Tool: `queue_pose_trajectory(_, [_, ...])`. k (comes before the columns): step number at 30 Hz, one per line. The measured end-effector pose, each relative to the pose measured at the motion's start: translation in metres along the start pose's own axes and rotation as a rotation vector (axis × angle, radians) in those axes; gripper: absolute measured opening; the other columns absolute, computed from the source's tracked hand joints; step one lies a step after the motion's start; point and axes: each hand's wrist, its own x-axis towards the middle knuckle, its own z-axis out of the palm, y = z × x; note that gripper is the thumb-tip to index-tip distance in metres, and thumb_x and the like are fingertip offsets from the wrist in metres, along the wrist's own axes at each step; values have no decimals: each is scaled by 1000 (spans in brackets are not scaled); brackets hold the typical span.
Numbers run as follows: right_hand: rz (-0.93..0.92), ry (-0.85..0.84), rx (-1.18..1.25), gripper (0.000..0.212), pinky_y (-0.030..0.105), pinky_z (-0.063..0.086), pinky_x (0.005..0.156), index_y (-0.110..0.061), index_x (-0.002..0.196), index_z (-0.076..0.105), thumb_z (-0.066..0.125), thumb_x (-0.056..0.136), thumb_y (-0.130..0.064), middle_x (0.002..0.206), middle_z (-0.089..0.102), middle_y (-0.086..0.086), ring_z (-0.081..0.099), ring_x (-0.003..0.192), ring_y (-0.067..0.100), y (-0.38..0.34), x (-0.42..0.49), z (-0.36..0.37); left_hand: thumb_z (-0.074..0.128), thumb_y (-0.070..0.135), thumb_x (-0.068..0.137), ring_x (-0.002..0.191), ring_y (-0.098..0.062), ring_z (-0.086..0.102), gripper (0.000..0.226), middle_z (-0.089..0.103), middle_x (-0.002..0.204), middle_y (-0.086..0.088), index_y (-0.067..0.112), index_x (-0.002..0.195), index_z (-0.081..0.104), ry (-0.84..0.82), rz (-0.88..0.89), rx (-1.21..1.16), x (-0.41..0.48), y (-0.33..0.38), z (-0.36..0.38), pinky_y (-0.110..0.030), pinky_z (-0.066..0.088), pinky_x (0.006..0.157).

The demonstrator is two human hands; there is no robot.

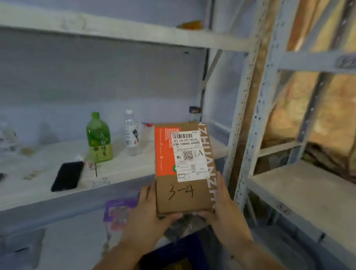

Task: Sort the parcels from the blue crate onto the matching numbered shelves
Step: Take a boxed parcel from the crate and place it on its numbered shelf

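Note:
A brown cardboard parcel (184, 193) with an orange panel, a white shipping label and the handwritten mark "3-4" is held up in front of the shelves. My left hand (146, 213) grips its lower left side, fingers curled under the bottom edge. At the lower right side my right hand (222, 206) grips it the same way. Below my arms lies the blue crate (196, 243) with several more parcels inside. The white shelf (44, 193) behind the parcel carries a faint handwritten number on its front edge.
On that shelf stand a green tea bottle (98, 137) and a clear water bottle (132, 134), with a black phone (67, 176) lying flat. A purple packet (117, 213) lies on the shelf below. A second metal rack (315, 189) stands to the right.

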Motion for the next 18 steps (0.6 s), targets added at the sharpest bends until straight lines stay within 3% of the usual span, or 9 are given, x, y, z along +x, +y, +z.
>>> queue_pose_trajectory(3, [-166,189,-284,101,34,47,101,-46,138,-27,59,92,-18,159,8,-13,43,132,11,-71,-7,-86,62,70,64,104,6,45,85,28,132,23,65,127,6,71,205,-25,25,100,-50,-21,42,91])
queue_pose_trajectory(6, [-289,389,-467,99,33,52,90,-38,142,-28,54,93,-11,160,-3,-11,43,134,17,-133,-13,-172,65,65,66,108,7,43,89,30,128,28,71,120,-6,145,375,-88,47,198,-96,-20,38,92])
queue_pose_trajectory(9, [-376,534,-564,95,34,53,90,-31,145,-26,51,94,-10,161,-6,-10,40,135,21,-185,-26,-245,63,53,78,122,2,43,100,36,139,27,59,135,-19,178,508,-173,54,275,-126,-30,38,103])
queue_pose_trajectory(12, [-432,642,-698,99,34,55,84,-33,142,-27,54,92,-6,161,-2,-3,52,122,24,-226,-44,-296,52,56,79,127,2,37,96,28,144,27,55,134,-28,206,634,-196,50,330,-148,-31,32,106])
queue_pose_trajectory(15, [-479,725,-799,100,31,54,75,-24,148,-12,59,84,4,161,10,4,59,111,25,-252,-66,-330,47,56,79,133,-3,35,94,21,153,17,50,135,-29,189,716,-157,45,372,-164,-35,34,110])
queue_pose_trajectory(18, [-458,822,-854,101,25,48,64,-20,153,2,64,78,9,160,19,4,61,106,25,-263,-103,-373,41,60,80,124,-7,46,90,26,153,9,50,134,-31,222,772,-94,33,424,-165,-37,42,104])
